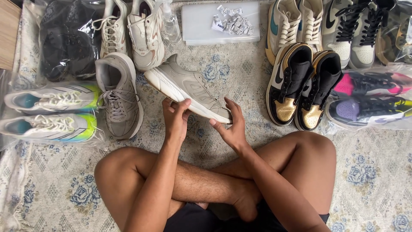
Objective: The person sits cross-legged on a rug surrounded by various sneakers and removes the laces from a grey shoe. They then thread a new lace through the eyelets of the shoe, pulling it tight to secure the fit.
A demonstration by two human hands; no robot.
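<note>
Hands, left hand (175,117) and right hand (229,126), grip a beige sneaker (189,87) by its stiff white sole; it looks light, with a soft upper.

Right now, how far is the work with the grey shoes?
Looks done: the laced grey shoe lies on the rug by the bagged pairs. In hand: the left hand and right hand hold the unlaced grey shoe on its side. Seemingly left: that shoe shows no laces.
</note>
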